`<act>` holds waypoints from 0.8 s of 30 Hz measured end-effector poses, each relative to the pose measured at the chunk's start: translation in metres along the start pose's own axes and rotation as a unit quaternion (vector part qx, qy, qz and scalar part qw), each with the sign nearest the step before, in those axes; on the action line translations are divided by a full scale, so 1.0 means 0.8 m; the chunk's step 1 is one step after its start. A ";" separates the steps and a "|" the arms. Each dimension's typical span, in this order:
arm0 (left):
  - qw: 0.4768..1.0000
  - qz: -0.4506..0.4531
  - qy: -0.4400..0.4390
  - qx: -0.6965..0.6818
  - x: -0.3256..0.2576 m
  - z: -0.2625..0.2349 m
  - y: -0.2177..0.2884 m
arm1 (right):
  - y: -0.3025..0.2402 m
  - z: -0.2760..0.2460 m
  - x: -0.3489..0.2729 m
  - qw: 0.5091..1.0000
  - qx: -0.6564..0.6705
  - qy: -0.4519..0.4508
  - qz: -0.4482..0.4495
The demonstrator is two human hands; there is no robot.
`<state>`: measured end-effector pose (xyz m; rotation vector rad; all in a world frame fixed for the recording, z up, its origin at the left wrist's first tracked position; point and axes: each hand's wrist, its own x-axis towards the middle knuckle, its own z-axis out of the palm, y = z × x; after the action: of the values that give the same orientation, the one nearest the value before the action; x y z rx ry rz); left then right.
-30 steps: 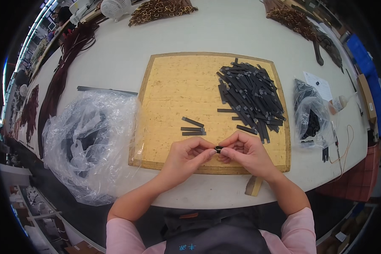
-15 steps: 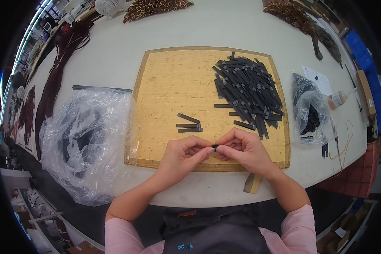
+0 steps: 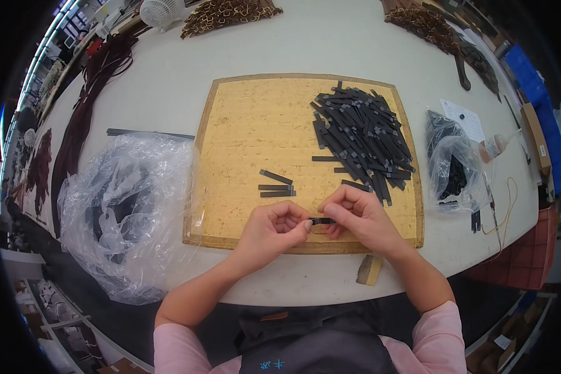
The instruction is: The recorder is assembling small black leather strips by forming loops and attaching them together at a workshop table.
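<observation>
A short black strip [image 3: 321,220], possibly bent or looped, spans the gap between my two hands above the front of the tan board [image 3: 249,124]. The thumb and fingers of my left hand [image 3: 273,229] pinch its left end. My right hand [image 3: 360,219] is closed on the other end, and the fingers hide part of it. Just beyond my left hand, three black strips [image 3: 275,187] with grey ends lie apart from one another or nearly so. A large heap of similar black strips [image 3: 363,134] covers the board's right side, beyond my right hand.
Left of the board sits a big clear plastic bag [image 3: 128,218] with dark contents. On the right are a smaller bag of black pieces [image 3: 455,171], a bottle [image 3: 493,147] and a paper sheet [image 3: 470,124]. A yellow-brown scrap [image 3: 369,270] lies near the table's front edge.
My hands have drawn slightly apart, and more of the black strip shows between them. The strips on the board lie as before; the whole view has shifted a little.
</observation>
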<state>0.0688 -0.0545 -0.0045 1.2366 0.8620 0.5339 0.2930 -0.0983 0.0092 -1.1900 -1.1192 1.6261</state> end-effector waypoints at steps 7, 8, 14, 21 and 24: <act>0.998 -0.011 -0.016 -0.061 0.004 -0.009 0.005 | -0.009 -0.001 -0.003 0.995 0.087 -0.032 0.022; 0.998 -0.008 -0.017 -0.059 0.005 -0.010 0.004 | -0.007 -0.002 -0.003 0.994 0.102 -0.041 0.024; 0.999 0.007 -0.045 -0.030 0.003 -0.005 0.004 | -0.007 -0.003 -0.007 0.996 0.033 -0.075 0.018; 0.992 -0.074 -0.080 -0.057 0.018 0.005 0.019 | 0.002 -0.014 -0.010 0.997 -0.004 -0.077 -0.011; 0.991 -0.087 -0.078 -0.063 0.023 0.010 0.010 | 0.012 -0.024 -0.008 0.996 0.048 -0.071 0.015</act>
<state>0.0870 -0.0427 -0.0011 1.0621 0.7828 0.3400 0.3119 -0.1035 -0.0012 -1.0464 -1.1016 1.7911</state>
